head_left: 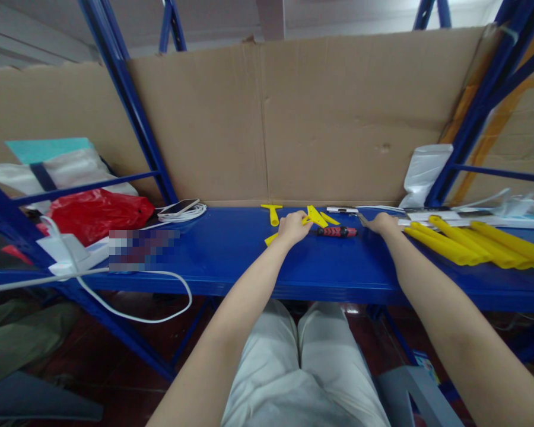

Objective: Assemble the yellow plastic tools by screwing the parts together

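My left hand [293, 228] is closed around a yellow T-shaped plastic piece [315, 217], whose wide head sticks out to the right of the fingers. Part of another yellow piece [271, 239] shows beside the wrist. Behind it, a similar yellow T-shaped piece [272, 214] lies on the blue shelf [231, 249]. A red-and-black screwdriver handle [337, 232] lies between my hands, with a thin yellow piece [329, 218] just behind it. My right hand [384, 223] rests low at the shelf, fingers together at small, dark metallic bits; what they pinch is too small to name.
Several yellow tubes [476, 243] lie at the right, before white strips and a clear plastic bag [427, 172]. At left are a red bag [98, 212], a phone [178, 207] on a coiled white cable and a power strip [71, 252]. Cardboard [329, 118] closes the back.
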{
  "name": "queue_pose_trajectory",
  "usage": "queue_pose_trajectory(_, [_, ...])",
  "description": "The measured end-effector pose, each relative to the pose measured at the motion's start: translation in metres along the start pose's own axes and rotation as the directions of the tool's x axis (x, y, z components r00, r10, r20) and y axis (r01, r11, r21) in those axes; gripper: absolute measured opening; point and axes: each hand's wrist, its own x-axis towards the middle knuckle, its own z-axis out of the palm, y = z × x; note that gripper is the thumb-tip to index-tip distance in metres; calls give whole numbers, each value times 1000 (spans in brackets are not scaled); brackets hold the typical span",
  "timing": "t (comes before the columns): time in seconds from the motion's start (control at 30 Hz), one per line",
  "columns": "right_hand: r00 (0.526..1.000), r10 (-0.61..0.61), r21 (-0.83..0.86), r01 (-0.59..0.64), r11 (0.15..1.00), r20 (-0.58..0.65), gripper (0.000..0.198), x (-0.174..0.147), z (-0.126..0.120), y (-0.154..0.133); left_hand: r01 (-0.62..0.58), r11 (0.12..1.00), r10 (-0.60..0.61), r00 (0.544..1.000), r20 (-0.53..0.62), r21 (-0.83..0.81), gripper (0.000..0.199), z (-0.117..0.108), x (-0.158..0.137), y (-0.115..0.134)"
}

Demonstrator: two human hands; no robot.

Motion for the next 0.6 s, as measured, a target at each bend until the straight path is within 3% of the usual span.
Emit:
queue_pose_trajectory(0.23, [999, 5, -12, -5, 1000, -38, 68, -1, 3, -1, 6, 1000, -6, 1000, 15, -1, 29, 0, 0, 0])
queue_pose_trajectory(0.4, [999, 26, -19, -26, 999, 20, 69, -4, -2, -5, -5, 1000, 5, 1000, 10, -1, 28, 0, 0, 0])
queue_pose_trajectory(0.57, [998, 68, -15, -68, 998, 14, 62, -1, -1, -3, -14, 1000, 14, 1000, 11, -14, 27, 1, 0, 0])
queue_pose_trajectory(0.6, [1000, 23, 9, -23, 1000, -13, 57, 3, 2, 0, -15, 1000, 16, 1000, 13, -14, 27, 1, 0, 0])
